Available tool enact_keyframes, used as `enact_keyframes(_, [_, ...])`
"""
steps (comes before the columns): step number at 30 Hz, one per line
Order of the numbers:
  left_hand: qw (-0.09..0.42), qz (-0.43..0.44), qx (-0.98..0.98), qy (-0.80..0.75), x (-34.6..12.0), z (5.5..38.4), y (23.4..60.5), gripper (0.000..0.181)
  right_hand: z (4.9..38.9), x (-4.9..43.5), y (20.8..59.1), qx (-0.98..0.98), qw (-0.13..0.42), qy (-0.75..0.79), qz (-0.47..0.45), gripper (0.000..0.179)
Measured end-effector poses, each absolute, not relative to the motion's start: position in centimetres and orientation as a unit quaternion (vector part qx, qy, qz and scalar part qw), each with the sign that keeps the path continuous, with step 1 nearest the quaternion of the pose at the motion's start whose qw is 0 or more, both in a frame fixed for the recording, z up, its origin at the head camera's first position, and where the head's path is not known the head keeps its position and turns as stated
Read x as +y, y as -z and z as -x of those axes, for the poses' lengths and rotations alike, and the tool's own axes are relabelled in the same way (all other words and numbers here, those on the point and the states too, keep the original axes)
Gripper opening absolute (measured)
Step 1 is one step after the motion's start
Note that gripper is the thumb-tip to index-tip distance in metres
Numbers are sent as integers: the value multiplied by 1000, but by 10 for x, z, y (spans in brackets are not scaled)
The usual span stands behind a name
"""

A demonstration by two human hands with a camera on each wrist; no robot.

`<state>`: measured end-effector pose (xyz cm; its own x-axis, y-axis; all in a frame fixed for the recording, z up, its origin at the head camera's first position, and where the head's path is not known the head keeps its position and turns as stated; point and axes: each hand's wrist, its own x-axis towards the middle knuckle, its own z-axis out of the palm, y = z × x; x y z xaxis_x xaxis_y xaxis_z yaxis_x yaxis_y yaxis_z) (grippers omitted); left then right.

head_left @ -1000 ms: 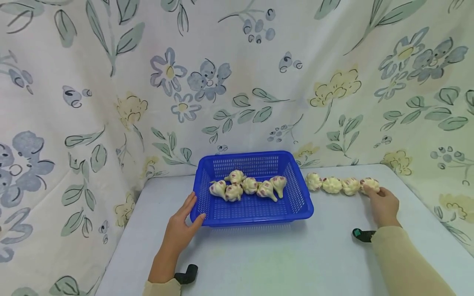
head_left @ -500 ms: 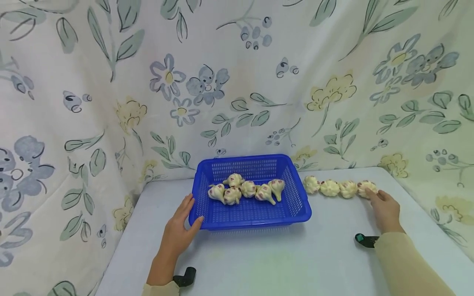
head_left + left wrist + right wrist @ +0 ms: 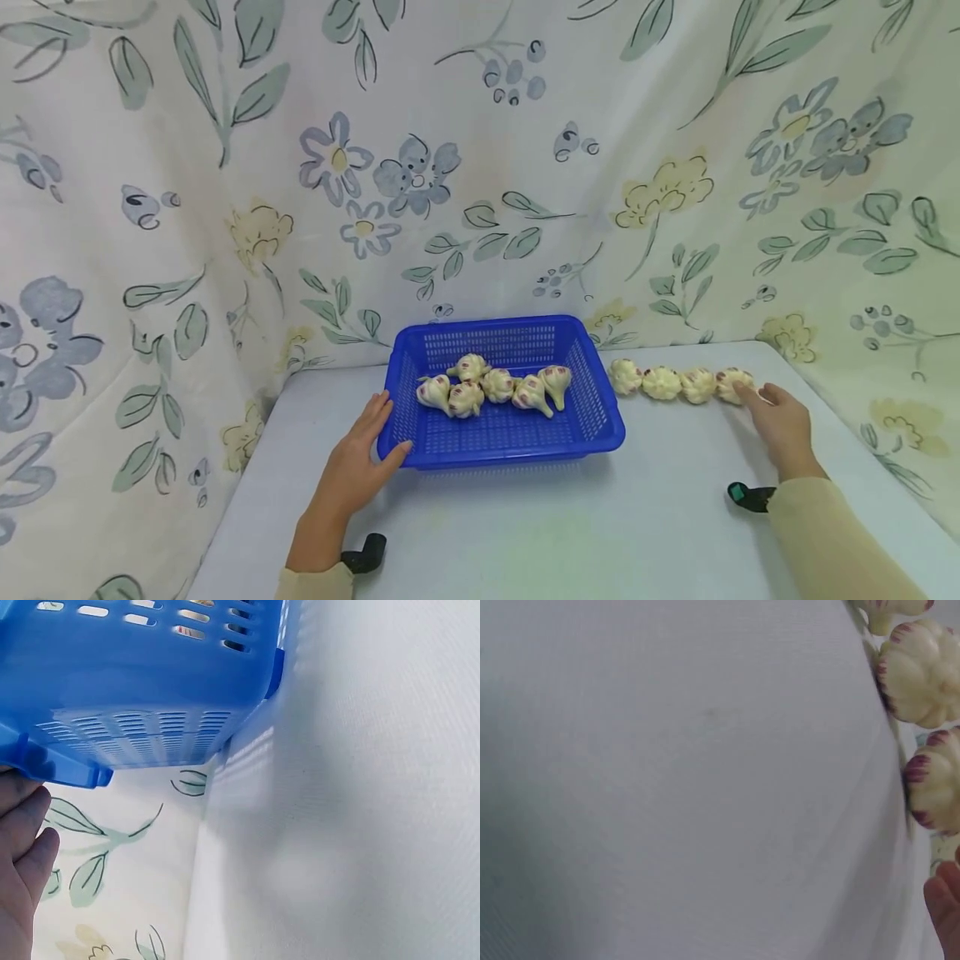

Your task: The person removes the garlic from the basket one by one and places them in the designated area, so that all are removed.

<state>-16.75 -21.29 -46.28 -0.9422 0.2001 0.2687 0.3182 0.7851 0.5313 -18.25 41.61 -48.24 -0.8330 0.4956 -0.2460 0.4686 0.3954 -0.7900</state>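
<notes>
Resting at the near left corner of the blue basket, left hand: fingers extended along the rim, thumb spread apart, clamped on nothing. Right hand at the end bulb, last in a row of four garlic bulbs on the desk, right of the basket. Its fingers look apart, not wrapped round the bulb; contact unclear. Risk, as judged: a sideways brush of the right hand could roll the rounded end bulb into its neighbour and spoil the line; a left-hand push could slide the basket against the row. Row's long axis: left to right, like the basket's. End bulb: no stem visible, pointing direction untold.
</notes>
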Motion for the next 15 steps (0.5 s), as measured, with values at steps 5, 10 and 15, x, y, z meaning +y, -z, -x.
enact_keyframes(5, [105,140,-940,294,-215,169,464,76,188,404,459,-863,51,-422,273,100])
enact_keyframes(10, [119,143,-939,288,-216,169,465,75,202,370,431,-887,107,-401,204,93])
enact_keyframes(15, [124,145,-939,287,-215,169,466,75,211,318,411,-909,131,-387,81,83])
